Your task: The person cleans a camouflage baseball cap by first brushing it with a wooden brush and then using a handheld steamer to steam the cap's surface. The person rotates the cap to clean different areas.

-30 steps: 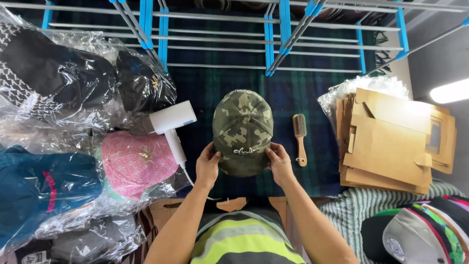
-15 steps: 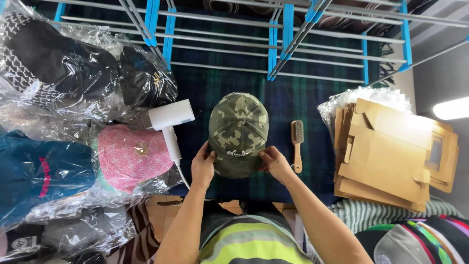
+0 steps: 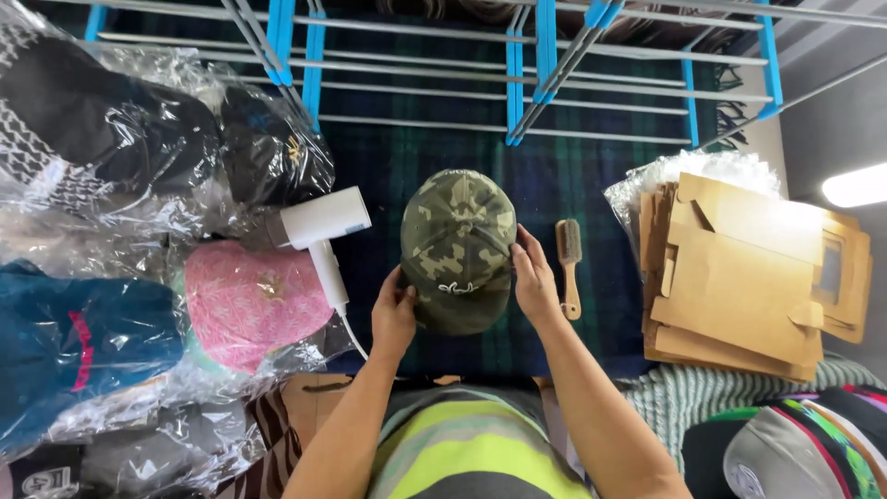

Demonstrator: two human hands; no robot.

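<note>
A green camouflage cap [image 3: 457, 242] is held over a dark plaid blanket [image 3: 397, 176], its brim pointing toward me. My left hand [image 3: 394, 312] grips the brim's left edge. My right hand [image 3: 535, 277] holds the cap's right side, fingers along the crown. A white handheld hair dryer [image 3: 319, 231] lies just left of the cap. A small wooden brush [image 3: 569, 263] lies just right of my right hand.
Several caps in clear plastic bags, including a pink one [image 3: 249, 300] and a blue one [image 3: 74, 337], are piled at the left. Flat cardboard boxes [image 3: 748, 268] are stacked at the right. A metal drying rack with blue joints [image 3: 527, 55] spans the back. More caps [image 3: 795, 448] sit at the lower right.
The cap has stayed between both hands, held much as before. My view has shifted a little, so the caps at the lower right show more than half a second ago.
</note>
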